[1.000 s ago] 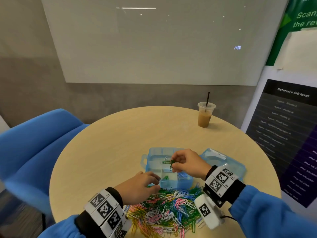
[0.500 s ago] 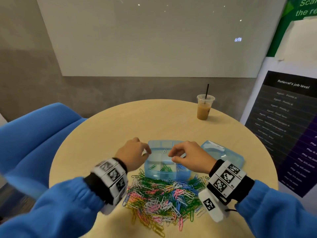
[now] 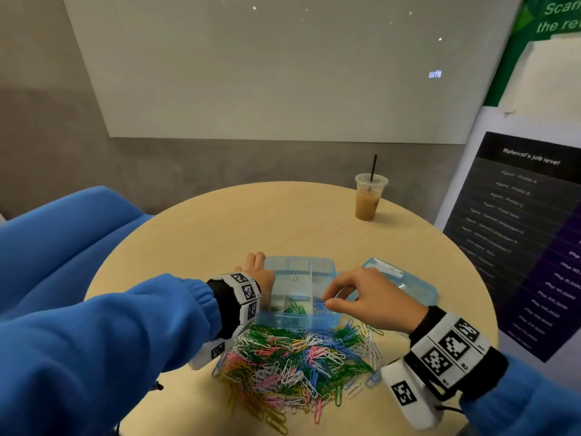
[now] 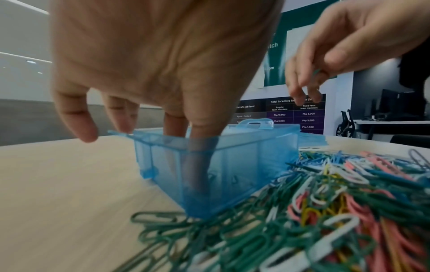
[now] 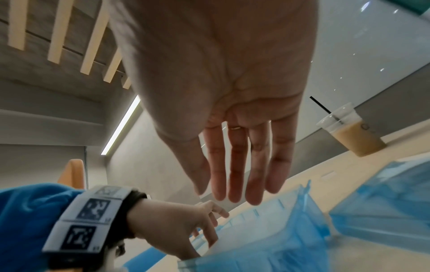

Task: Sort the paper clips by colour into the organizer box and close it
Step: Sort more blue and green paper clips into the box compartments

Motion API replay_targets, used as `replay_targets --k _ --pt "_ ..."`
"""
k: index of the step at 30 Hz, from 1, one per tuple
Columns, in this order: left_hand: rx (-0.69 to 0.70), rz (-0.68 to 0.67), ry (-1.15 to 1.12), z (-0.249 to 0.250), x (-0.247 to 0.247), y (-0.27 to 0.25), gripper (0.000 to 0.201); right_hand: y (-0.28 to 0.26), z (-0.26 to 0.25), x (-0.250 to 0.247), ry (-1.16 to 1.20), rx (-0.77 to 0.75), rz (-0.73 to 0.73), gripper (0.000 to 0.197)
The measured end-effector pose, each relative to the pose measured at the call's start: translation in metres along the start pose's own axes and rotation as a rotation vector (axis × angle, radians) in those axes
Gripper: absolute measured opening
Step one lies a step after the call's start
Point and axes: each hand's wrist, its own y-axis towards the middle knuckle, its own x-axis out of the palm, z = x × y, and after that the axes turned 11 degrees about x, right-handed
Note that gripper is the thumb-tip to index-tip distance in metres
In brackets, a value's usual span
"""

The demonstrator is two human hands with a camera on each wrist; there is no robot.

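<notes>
Left hand (image 3: 262, 275), thumb inside, pinches the organizer box (image 3: 301, 297) wall; right hand (image 3: 364, 298), fingers straight and empty, should pick one colour from the paper clips (image 3: 301, 360).

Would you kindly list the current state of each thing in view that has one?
Translucent blue organizer box: open, a few clips inside.
Blue lid: off, lying right of box.
Heap of coloured paper clips: unsorted.
Plastic iced coffee cup: upright, partly full.
Left hand: thumb inside box, gripping its wall.
Right hand: open above box.
</notes>
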Motion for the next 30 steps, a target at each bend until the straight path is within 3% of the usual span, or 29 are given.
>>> replay_targets --k 6,9,11,15,18,24,30 --pt "0.01 -0.045 0.042 0.001 -0.006 -0.003 0.028 -0.009 0.015 0.002 -0.181 -0.013 0.055 0.012" --pt "0.04 0.059 -0.035 -0.002 -0.026 -0.007 0.032 -0.01 0.025 0.001 -0.262 -0.029 0.07 0.01" --pt "0.077 0.113 -0.117 -0.001 -0.038 -0.009 0.026 -0.01 0.03 0.004 -0.319 -0.01 -0.005 0.007" --pt "0.151 0.097 -0.298 0.0 -0.042 -0.016 0.031 -0.007 0.036 0.018 -0.41 0.072 -0.179 0.04" --pt "0.22 0.123 -0.426 0.006 -0.042 -0.031 0.029 -0.004 0.038 0.024 -0.413 0.074 -0.182 0.047" --pt "0.361 0.166 -0.509 0.016 -0.042 -0.066 0.021 -0.002 0.039 0.026 -0.397 0.063 -0.183 0.027" --pt "0.416 0.034 -0.579 0.016 -0.036 -0.081 0.023 0.004 0.044 0.023 -0.309 0.082 -0.177 0.017"
